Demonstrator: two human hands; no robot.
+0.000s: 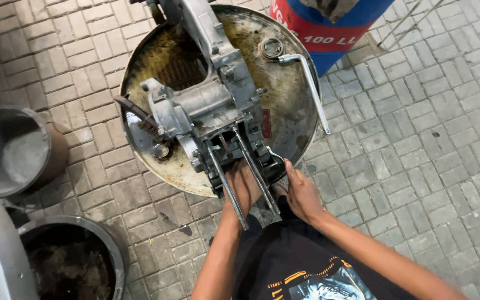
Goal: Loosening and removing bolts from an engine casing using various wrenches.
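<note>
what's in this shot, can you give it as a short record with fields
surface: oily drum top on a brick-paved floor
main thing: grey metal engine case lying on the drum top, two long studs sticking out toward the person
left hand: left hand under and between the studs, touching the case end
right hand: right hand at the black part on the near edge of the case
tools nearby: bent socket wrench, wire brush
around: blue barrel, grey bucket

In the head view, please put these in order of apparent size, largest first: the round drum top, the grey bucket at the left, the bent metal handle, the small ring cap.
1. Round drum top
2. Grey bucket, partly cut off
3. Bent metal handle
4. Small ring cap
</note>
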